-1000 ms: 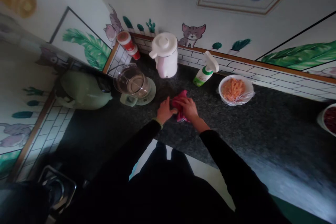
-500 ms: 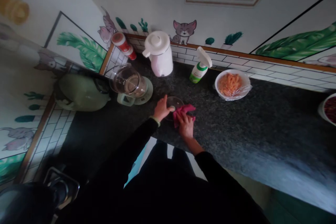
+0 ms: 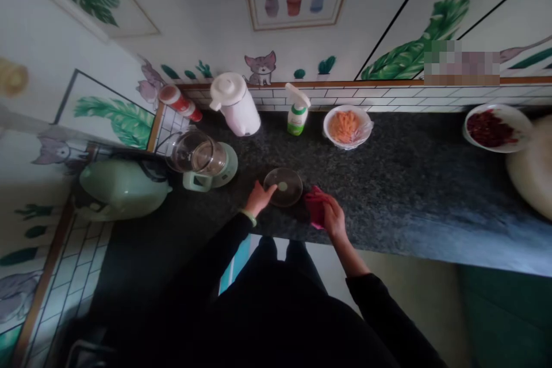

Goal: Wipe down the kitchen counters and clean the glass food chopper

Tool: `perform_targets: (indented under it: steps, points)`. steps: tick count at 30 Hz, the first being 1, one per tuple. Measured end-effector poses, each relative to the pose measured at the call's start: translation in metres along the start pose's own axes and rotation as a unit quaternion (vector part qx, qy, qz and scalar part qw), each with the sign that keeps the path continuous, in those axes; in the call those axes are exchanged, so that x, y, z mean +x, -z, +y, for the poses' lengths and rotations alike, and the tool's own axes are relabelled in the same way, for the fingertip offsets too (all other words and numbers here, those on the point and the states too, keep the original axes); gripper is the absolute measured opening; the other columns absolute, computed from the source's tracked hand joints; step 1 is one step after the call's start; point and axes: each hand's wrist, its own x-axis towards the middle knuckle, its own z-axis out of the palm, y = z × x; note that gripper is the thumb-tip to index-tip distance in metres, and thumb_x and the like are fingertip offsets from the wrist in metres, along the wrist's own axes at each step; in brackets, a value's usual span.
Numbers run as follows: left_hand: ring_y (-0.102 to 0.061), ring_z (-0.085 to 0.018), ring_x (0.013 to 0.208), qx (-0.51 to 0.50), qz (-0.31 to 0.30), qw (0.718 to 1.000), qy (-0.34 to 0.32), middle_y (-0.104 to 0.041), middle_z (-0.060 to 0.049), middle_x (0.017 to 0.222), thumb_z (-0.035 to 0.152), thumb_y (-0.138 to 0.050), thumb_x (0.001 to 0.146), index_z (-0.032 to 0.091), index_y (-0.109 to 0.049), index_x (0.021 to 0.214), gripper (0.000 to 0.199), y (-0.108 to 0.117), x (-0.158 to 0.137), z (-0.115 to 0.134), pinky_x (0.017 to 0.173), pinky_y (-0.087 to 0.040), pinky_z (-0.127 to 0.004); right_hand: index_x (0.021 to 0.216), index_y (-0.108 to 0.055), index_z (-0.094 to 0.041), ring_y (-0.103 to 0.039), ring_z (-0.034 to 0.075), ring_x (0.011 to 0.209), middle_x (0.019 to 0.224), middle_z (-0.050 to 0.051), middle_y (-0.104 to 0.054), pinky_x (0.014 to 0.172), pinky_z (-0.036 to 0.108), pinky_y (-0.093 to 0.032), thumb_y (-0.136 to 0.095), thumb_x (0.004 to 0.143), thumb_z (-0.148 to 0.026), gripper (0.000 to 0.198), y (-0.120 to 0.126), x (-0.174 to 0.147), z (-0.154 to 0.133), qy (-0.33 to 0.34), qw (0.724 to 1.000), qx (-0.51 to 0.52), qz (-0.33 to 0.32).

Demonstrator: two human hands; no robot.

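Observation:
A round clear glass lid (image 3: 290,191) with a pale knob in its middle is at the counter's front part. My left hand (image 3: 259,198) is closed on the lid's left edge, its thumb lying over the glass toward the knob. To the right of the lid, my right hand (image 3: 334,217) grips a crumpled pink cloth (image 3: 316,207), apart from the glass. Left of the lid stands a glass kettle (image 3: 210,158) without a lid, on a pale green base (image 3: 230,165).
Along the wall stand a white electric kettle (image 3: 238,112), a spray bottle (image 3: 297,118) and a film-covered bowl of orange shreds (image 3: 347,127). A bowl of dark red pieces (image 3: 492,129) is at the right. A green appliance (image 3: 125,190) sits left, near red-and-white containers (image 3: 179,102).
My right hand has drawn the cloth off the lid to the right. My left hand stays at the lid's left edge. The view has swung to the right.

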Motion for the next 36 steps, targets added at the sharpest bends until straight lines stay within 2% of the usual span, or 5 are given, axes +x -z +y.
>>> perform_targets:
  steps: [8, 18, 25, 32, 36]
  points:
    - [-0.051, -0.032, 0.142, 0.122, -0.082, 0.957, -0.251, -0.058, -0.017, 0.146, 0.044, -0.084, 0.076, 0.017, -0.047, 0.153, 0.089, 0.003, 0.034, 0.038, 0.119, -0.038, -0.038, 0.145, -0.06, -0.021, -0.045, 0.026, 0.148, 0.156, 0.01, -0.055, 0.121, 0.051, -0.038, -0.039, 0.105, -0.028, 0.046, -0.07, -0.056, 0.013, 0.169, 0.958, -0.229, -0.046]
    - [-0.061, -0.036, 0.129, 0.048, -0.037, 0.998, -0.019, -0.057, -0.026, 0.139, 0.07, -0.071, 0.081, 0.013, -0.047, 0.147, 0.09, 0.009, 0.045, 0.037, 0.103, -0.049, -0.039, 0.148, -0.059, -0.033, -0.041, 0.03, 0.141, 0.158, 0.002, -0.053, 0.116, 0.048, -0.039, -0.045, 0.104, -0.022, 0.048, -0.101, 0.07, 0.016, 0.194, 0.901, -0.365, -0.132]
    - [-0.063, -0.035, 0.126, -0.019, -0.075, 0.997, 0.005, -0.051, -0.021, 0.147, 0.068, -0.08, 0.073, 0.025, -0.04, 0.155, 0.101, 0.012, 0.053, 0.035, 0.1, -0.052, -0.039, 0.138, -0.069, -0.029, -0.052, 0.029, 0.118, 0.142, 0.009, -0.061, 0.107, 0.047, -0.044, -0.044, 0.104, -0.02, 0.043, -0.092, 0.03, 0.029, 0.17, 0.915, -0.357, -0.082]
    - [-0.063, -0.035, 0.127, -0.007, -0.081, 0.997, -0.013, -0.058, -0.019, 0.139, 0.063, -0.082, 0.073, 0.024, -0.05, 0.147, 0.09, 0.018, 0.049, 0.042, 0.108, -0.046, -0.037, 0.133, -0.073, -0.028, -0.051, 0.029, 0.121, 0.14, 0.009, -0.063, 0.108, 0.045, -0.044, -0.045, 0.103, -0.021, 0.042, -0.107, 0.109, 0.005, 0.197, 0.904, -0.351, -0.141]
    - [-0.063, -0.034, 0.127, -0.013, -0.078, 0.997, 0.001, -0.055, -0.02, 0.143, 0.065, -0.08, 0.073, 0.023, -0.045, 0.152, 0.096, 0.017, 0.046, 0.04, 0.108, -0.045, -0.036, 0.136, -0.071, -0.027, -0.053, 0.029, 0.119, 0.137, 0.011, -0.062, 0.108, 0.047, -0.045, -0.042, 0.103, -0.021, 0.044, -0.086, 0.083, 0.018, 0.199, 0.908, -0.357, -0.095]
